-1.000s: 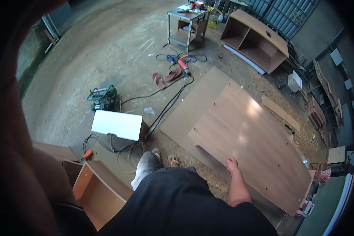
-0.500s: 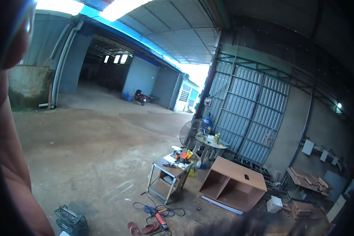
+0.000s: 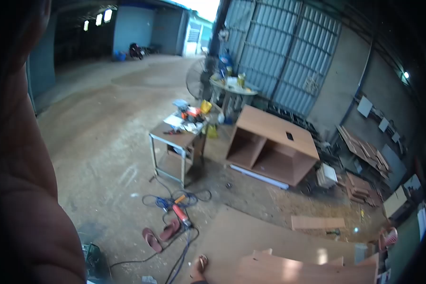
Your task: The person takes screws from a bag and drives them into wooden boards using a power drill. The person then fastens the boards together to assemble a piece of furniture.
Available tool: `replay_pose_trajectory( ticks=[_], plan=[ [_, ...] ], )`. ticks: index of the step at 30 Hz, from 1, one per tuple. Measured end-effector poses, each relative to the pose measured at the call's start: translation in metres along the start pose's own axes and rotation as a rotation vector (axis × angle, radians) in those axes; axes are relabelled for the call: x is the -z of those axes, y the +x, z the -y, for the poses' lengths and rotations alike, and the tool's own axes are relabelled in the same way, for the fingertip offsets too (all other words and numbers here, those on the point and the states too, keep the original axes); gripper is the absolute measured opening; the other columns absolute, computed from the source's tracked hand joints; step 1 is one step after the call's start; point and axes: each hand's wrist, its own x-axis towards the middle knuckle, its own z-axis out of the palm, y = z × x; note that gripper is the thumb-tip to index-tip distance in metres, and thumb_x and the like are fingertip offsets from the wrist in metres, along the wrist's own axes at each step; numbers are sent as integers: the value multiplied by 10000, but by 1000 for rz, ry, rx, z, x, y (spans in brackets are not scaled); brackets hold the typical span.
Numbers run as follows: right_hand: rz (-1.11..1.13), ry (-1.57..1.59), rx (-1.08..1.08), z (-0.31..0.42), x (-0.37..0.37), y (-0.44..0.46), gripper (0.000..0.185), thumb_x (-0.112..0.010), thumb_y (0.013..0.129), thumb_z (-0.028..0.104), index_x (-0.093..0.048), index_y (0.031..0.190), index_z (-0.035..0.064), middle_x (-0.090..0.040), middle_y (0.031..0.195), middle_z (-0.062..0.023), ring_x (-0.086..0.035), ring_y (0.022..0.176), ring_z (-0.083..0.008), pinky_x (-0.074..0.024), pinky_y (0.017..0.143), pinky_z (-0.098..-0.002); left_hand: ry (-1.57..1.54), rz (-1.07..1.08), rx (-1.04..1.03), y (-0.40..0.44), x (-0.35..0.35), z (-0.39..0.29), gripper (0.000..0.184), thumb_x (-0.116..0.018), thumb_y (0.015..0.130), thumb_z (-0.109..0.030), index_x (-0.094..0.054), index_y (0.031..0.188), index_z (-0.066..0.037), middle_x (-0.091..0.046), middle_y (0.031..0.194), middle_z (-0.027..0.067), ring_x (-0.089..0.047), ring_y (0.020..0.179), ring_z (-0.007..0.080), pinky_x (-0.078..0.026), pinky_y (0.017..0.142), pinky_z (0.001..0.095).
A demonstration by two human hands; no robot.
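My left hand fills the left edge of the view, very close to the lens. Part of the palm and wrist shows, but the fingers are mostly lost in the dark border, so whether they grip anything is hidden. No part of my right hand appears. Below lies a large flat brown board on the floor, with reddish-brown wood panels on top of it. What looks like a foot in a sandal is at the board's left edge.
A small metal-framed work table carries tools. Behind it are a fan and a round table. A brown two-compartment cabinet stands right. Red power tool, blue cables and flip-flops lie on the floor.
The view has tilted down and turned slightly right, bringing the floor board and wood panels into sight. My left hand stays at the left edge and now covers more of it.
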Motion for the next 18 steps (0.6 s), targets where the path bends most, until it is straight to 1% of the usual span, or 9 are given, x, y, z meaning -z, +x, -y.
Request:
replay_pose_trajectory(
  ticks=[5, 9, 10, 11, 13, 15, 16, 17, 18],
  plan=[
    [-63, 165, -197, -54, 50, -1, 244, -629, 862, 279, -667, 954, 57, -646, 789, -64, -609, 687, -155, -492, 588, -321, -182, -123, -89, 39, -107, 90, 781, -618, 857, -517, -271, 1392, -65, -579, 1144, 210, -576, 1033, 295, -448, 847, 391],
    [-385, 350, -148, -104, 115, 37, 256, -631, 858, 279, -672, 974, 55, -656, 806, -74, -619, 698, -162, -499, 595, -326, -267, -234, -50, 46, -153, 159, 796, -611, 863, -518, -248, 1414, -73, -578, 1148, 213, -575, 1033, 297, -448, 842, 392],
    [-467, 552, -249, -3, 155, 5, 231, -670, 839, 244, -668, 950, 41, -624, 718, -36, -579, 616, -128, -474, 536, -307, -262, -275, -27, 39, -165, 176, 800, -609, 864, -518, -243, 1419, -75, -577, 1149, 213, -575, 1033, 298, -449, 841, 393],
    [-496, 569, -233, 9, 177, 32, 231, -670, 839, 244, -668, 950, 41, -624, 718, -36, -579, 616, -128, -474, 536, -307, -257, -326, 42, 25, -184, 197, 803, -608, 865, -519, -237, 1425, -77, -577, 1150, 214, -575, 1033, 299, -449, 840, 393],
    [-595, 666, -225, 11, 189, 68, 199, -679, 846, 249, -656, 948, 80, -578, 675, 2, -518, 536, -100, -417, 461, -268, -277, -424, 310, -24, -235, 242, 811, -604, 868, -519, -226, 1435, -81, -576, 1152, 216, -575, 1034, 300, -449, 837, 394],
    [-439, 626, -169, -8, 194, 101, 241, -682, 847, 266, -641, 1001, 86, -593, 683, -14, -525, 534, -112, -420, 453, -283, -200, -458, 783, -126, -323, 267, 413, -592, 915, -263, -481, 1230, -20, -578, 1084, 132, -547, 953, 220, -418, 890, 357],
    [-375, 620, -119, -25, 188, 124, 262, -682, 848, 287, -636, 1014, 89, -603, 691, -27, -528, 535, -118, -422, 451, -294, -218, -355, 1125, -201, -371, 275, 266, -573, 932, -157, -535, 1154, -16, -584, 1035, 104, -532, 979, 185, -423, 874, 321],
    [-372, 679, -126, -24, 182, 138, 262, -682, 848, 287, -636, 1014, 89, -603, 691, -27, -528, 535, -118, -422, 451, -294, -330, -222, 1494, -231, -412, 267, 193, -578, 929, -110, -565, 1098, -17, -591, 970, 78, -539, 966, 166, -432, 847, 300],
    [-346, 649, -224, -22, 173, 144, 253, -664, 860, 308, -641, 994, 95, -605, 680, -32, -544, 545, -129, -438, 461, -312, -481, 44, 1478, -279, -448, 269, 234, -594, 924, -159, -591, 1108, -14, -625, 1016, 101, -571, 983, 201, -458, 852, 324]
  ],
)
